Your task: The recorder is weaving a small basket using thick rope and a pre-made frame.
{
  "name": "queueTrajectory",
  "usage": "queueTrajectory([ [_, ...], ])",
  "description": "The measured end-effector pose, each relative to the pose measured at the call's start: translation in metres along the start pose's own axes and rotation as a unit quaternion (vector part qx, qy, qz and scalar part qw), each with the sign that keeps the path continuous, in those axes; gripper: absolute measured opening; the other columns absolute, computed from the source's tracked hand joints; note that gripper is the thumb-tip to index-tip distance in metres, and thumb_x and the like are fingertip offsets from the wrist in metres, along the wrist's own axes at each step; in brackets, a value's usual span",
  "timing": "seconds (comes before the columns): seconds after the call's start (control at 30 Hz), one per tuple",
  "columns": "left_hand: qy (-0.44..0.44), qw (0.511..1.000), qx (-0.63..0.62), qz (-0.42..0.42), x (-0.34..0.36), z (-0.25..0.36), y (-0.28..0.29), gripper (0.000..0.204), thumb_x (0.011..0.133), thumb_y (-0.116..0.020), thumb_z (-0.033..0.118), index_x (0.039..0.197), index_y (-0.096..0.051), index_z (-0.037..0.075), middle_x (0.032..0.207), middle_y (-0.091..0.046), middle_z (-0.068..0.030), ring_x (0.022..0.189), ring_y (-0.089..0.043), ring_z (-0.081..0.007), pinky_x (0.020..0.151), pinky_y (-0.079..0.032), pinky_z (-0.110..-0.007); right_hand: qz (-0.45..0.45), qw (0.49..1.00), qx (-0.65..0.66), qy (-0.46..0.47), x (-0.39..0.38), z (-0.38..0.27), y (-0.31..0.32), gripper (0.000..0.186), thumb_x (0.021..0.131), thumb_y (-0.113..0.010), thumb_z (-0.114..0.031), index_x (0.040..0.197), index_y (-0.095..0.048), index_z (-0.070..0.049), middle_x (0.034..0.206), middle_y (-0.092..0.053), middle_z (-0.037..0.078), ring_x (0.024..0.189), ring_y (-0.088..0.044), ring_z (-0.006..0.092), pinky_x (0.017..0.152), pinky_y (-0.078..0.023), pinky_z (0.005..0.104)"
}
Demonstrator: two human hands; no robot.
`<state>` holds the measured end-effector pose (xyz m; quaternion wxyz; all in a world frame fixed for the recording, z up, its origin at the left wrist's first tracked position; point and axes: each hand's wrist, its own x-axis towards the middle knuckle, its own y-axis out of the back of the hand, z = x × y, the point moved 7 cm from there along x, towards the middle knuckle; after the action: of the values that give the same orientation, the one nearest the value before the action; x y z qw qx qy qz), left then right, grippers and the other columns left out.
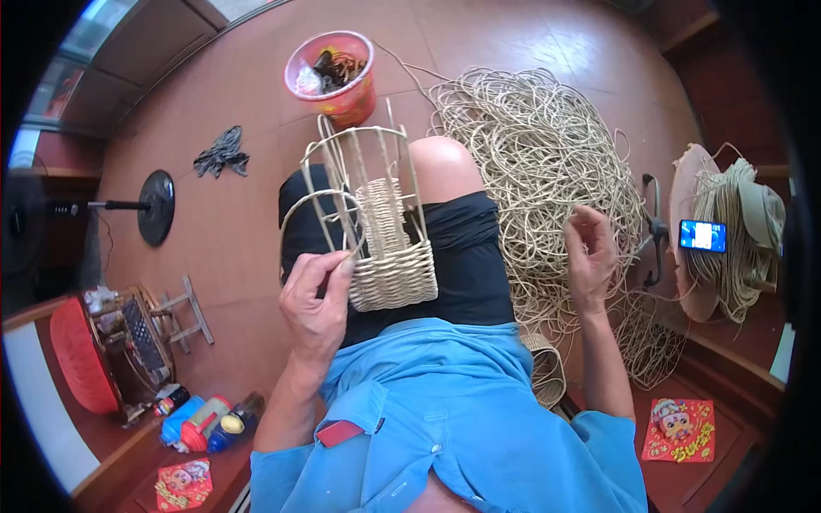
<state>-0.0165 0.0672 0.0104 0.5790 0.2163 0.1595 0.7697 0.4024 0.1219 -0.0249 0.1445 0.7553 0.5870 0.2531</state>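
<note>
A partly woven basket (393, 278) of pale twisted cord rests on my lap. Its lower band is tightly woven, and bare frame rods and a hoop rise from it. My left hand (316, 291) pinches the left edge of the weave between thumb and fingers, where a loop of cord curves up. Raised away from the basket, my right hand (592, 261) hangs over the big heap of cord (539, 154), its fingers curled toward the thumb. Whatever sits between those right fingertips, if anything, is too small to make out.
A pink bucket (351, 107) with dark scraps stands ahead. Right are a cord-wrapped stand (727, 205) and a phone (703, 237). Left are a fan base (156, 208), a black rag (222, 152), a red-seated stool (81, 355) and bottles (205, 423). A woven piece (546, 368) lies beside my right hip.
</note>
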Motion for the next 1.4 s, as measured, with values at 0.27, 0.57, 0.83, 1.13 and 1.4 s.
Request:
queueTrajectory([
  [0.27, -0.026, 0.999, 0.016, 0.025, -0.003, 0.006, 0.003, 0.01, 0.103, -0.075, 0.005, 0.111, -0.08, 0.0, 0.092, -0.073, -0.0083, 0.081, -0.068, -0.0172, 0.073, -0.054, -0.031, -0.105, 0.976, 0.096, 0.163, -0.015, -0.138, -0.096, 0.026, 0.094, -0.076, 0.008, 0.118, -0.076, -0.004, 0.103, -0.074, 0.007, 0.09, -0.071, 0.0153, 0.078, -0.059, 0.0299],
  [0.57, 0.053, 0.991, -0.11, 0.046, -0.002, -0.016, -0.003, 0.009, 0.101, -0.076, 0.003, 0.109, -0.076, 0.002, 0.093, -0.075, -0.0073, 0.074, -0.072, -0.0124, 0.069, -0.059, -0.028, -0.176, 0.964, 0.07, 0.186, -0.02, -0.185, -0.15, 0.019, 0.092, -0.079, -0.001, 0.11, -0.078, -0.007, 0.095, -0.072, 0.009, 0.076, -0.072, 0.0247, 0.069, -0.058, 0.0365],
  [0.83, -0.121, 0.987, 0.088, 0.062, 0.004, 0.008, 0.003, 0.009, 0.097, -0.078, 0.001, 0.104, -0.073, 0.004, 0.085, -0.068, -0.0114, 0.071, -0.069, -0.0261, 0.066, -0.055, -0.038, -0.194, 0.927, -0.083, 0.31, -0.028, -0.206, -0.182, 0.021, 0.095, -0.077, -0.013, 0.116, -0.074, -0.01, 0.083, -0.068, 0.009, 0.075, -0.072, 0.0293, 0.068, -0.058, 0.0423],
  [1.13, -0.091, 0.992, 0.089, -0.018, -0.002, 0.01, 0.002, 0.009, 0.104, -0.069, 0.006, 0.112, -0.072, 0.004, 0.099, -0.067, -0.0144, 0.086, -0.07, -0.0359, 0.075, -0.056, -0.045, -0.318, 0.921, -0.126, 0.187, -0.02, -0.208, -0.198, 0.026, 0.097, -0.066, -0.013, 0.119, -0.069, 0.002, 0.078, -0.073, 0.028, 0.078, -0.077, 0.0441, 0.071, -0.061, 0.0546],
  [1.4, -0.064, 0.995, 0.019, -0.074, 0.0, 0.005, 0.005, 0.013, 0.107, -0.064, 0.005, 0.117, -0.071, 0.001, 0.106, -0.068, -0.0164, 0.097, -0.07, -0.0371, 0.085, -0.056, -0.043, -0.398, 0.904, -0.085, 0.132, -0.015, -0.204, -0.208, 0.022, 0.097, -0.064, -0.014, 0.107, -0.072, 0.005, 0.084, -0.072, 0.034, 0.089, -0.075, 0.051, 0.079, -0.06, 0.0578],
])
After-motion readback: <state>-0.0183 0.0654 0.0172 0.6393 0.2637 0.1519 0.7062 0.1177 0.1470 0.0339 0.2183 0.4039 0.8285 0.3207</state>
